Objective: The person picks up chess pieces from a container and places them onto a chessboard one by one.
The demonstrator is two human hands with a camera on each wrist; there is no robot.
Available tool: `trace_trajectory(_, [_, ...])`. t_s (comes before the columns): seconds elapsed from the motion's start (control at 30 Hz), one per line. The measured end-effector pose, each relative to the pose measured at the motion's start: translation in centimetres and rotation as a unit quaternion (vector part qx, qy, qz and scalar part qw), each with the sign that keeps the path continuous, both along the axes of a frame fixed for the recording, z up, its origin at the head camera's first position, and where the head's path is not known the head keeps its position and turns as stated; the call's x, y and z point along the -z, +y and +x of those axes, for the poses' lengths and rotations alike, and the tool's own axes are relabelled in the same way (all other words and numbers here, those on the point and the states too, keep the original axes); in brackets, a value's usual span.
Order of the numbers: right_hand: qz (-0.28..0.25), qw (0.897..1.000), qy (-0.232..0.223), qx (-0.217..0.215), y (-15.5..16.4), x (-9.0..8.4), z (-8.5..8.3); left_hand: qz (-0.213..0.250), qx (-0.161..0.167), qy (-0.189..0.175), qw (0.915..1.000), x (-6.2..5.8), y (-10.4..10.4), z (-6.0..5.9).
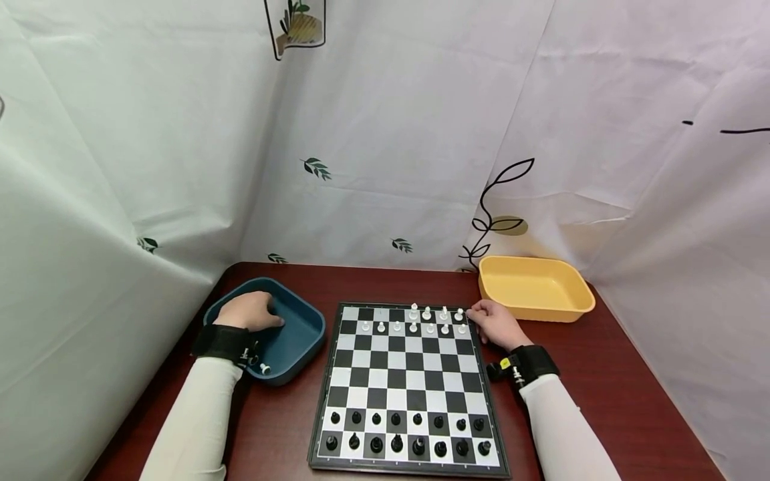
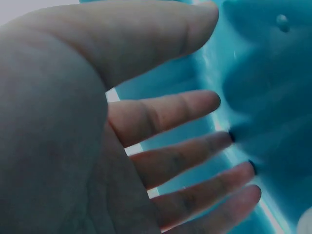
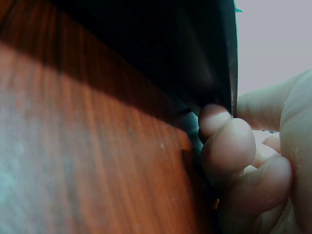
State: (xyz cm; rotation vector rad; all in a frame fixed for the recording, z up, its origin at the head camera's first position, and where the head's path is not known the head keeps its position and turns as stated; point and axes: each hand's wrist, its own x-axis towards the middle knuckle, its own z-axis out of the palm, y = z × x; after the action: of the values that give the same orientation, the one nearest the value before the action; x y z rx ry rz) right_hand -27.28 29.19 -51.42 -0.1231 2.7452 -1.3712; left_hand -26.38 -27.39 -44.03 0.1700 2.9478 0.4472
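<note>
Reaching into the dark teal plastic tray (image 1: pixel 301 334) at the left of the dark red wooden desk (image 1: pixel 601 387), with the left hand (image 1: pixel 249 310) spread, fingers (image 2: pixel 165 114) straight and apart over the tray's floor, gripping nothing. Worth picking just one small white chess piece (image 1: pixel 265 368) from the near corner of that tray, pinching it low by the stem rather than scooping. Next, across the black-and-white folding chessboard (image 1: pixel 406 381): white pieces (image 1: pixel 421 321) standing along the far two rows with gaps toward the left, black pieces (image 1: pixel 406 434) filling the near two rows; best to lower any new piece straight down onto a bare far-left square, clear of upright neighbours. Further right, the right hand (image 1: pixel 493 324) resting at the board's far right corner, fingers (image 3: pixel 229 141) curled against the board's edge, steadying it; whether a piece sits under the fingertips cannot be told. Behind it, the yellow plastic tray (image 1: pixel 535 287).
</note>
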Motion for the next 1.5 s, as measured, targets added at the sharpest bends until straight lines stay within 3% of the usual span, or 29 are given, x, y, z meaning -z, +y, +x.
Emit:
trace_trajectory(0.1, [0.001,1.000,0.001,0.000,0.0,0.0,0.0,-0.012,-0.016,-0.004,0.9998,-0.6,-0.1,0.3])
trace_trajectory(0.33, [-0.002,1.000,0.000,-0.001,0.1,-0.2,-0.1,-0.068,-0.089,-0.039,0.9929,-2.2,-0.6,1.3])
trace_trajectory(0.53, [-0.003,1.000,0.000,-0.001,0.0,0.1,0.0,-0.083,-0.103,-0.063,0.9892,-2.3,-0.9,1.9])
trace_trajectory(0.9, [0.001,1.000,-0.002,0.003,0.0,0.0,0.0,-0.060,-0.090,-0.062,0.9922,-1.8,-0.9,2.1])
trace_trajectory(1.13, [0.002,1.000,0.000,-0.002,0.0,-0.1,0.0,-0.045,-0.064,-0.068,0.9946,-1.5,-1.1,1.9])
trace_trajectory(1.5, [0.001,1.000,-0.003,-0.004,0.0,-0.1,0.1,-0.003,-0.021,-0.035,0.9992,-0.6,-1.2,1.4])
